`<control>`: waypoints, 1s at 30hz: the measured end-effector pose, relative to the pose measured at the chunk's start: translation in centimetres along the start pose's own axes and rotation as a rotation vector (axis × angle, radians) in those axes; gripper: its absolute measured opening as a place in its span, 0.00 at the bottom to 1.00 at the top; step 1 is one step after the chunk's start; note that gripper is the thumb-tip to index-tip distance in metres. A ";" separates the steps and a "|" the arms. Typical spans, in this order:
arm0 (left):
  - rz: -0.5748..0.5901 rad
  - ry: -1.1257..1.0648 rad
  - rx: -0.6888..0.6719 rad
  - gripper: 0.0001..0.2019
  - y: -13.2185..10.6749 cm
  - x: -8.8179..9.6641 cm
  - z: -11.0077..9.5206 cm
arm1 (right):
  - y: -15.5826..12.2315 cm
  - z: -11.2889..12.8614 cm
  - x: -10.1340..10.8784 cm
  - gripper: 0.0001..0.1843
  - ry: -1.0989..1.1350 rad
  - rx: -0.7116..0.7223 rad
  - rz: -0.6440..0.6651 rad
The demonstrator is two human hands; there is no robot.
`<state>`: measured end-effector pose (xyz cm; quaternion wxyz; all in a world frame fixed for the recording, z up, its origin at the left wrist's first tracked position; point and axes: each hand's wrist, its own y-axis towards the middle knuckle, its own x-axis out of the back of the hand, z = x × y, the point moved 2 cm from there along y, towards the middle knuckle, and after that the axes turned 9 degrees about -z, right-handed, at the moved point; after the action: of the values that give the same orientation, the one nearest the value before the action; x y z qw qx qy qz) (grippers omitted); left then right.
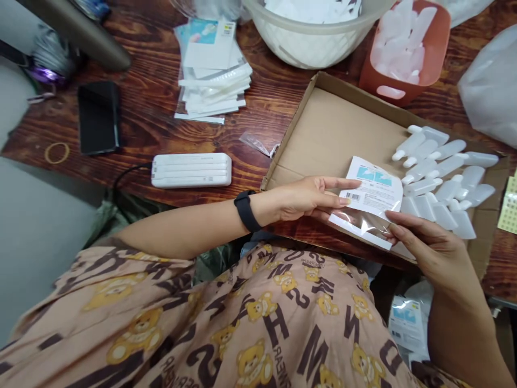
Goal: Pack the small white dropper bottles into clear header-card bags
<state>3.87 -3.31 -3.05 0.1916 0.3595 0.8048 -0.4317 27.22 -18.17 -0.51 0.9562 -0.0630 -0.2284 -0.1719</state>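
Between my two hands is a clear plastic packet (374, 188) with a printed white card inside, its flap hanging toward me. My left hand (309, 199) pinches the packet's left side, fingers stretched along the card. At the lower right corner, my right hand (428, 242) grips it between thumb and fingers. The packet is held over the near side of a shallow cardboard tray (343, 124). Just right of it, several translucent white small bottles (448, 167) lie in the tray. Whether anything besides the card is inside the packet, I cannot tell.
A stack of packets (214, 81) lies at the back. Behind the tray stand a white basket (302, 46) and an orange bin (434, 64) of translucent pieces. A power bank (191, 171), phone (98, 117) and rubber band (57, 153) lie left. More packets (407, 323) are below the table edge.
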 end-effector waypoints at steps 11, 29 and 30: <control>-0.160 0.061 -0.293 0.15 -2.9 -1.1 0.9 | -0.3 4.9 -2.5 0.08 -0.495 0.699 -0.054; -0.050 -0.015 -0.017 0.38 -1.3 0.5 -0.5 | 1.5 8.8 -7.5 0.13 -0.898 1.072 0.245; -0.050 -0.006 -0.004 0.39 -1.2 0.6 -0.8 | 1.6 8.8 -7.5 0.13 -0.905 1.089 0.238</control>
<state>2.61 -2.80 -2.30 0.1838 0.3376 0.8139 -0.4356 17.84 -12.67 3.82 0.6757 0.3336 -0.6473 0.1151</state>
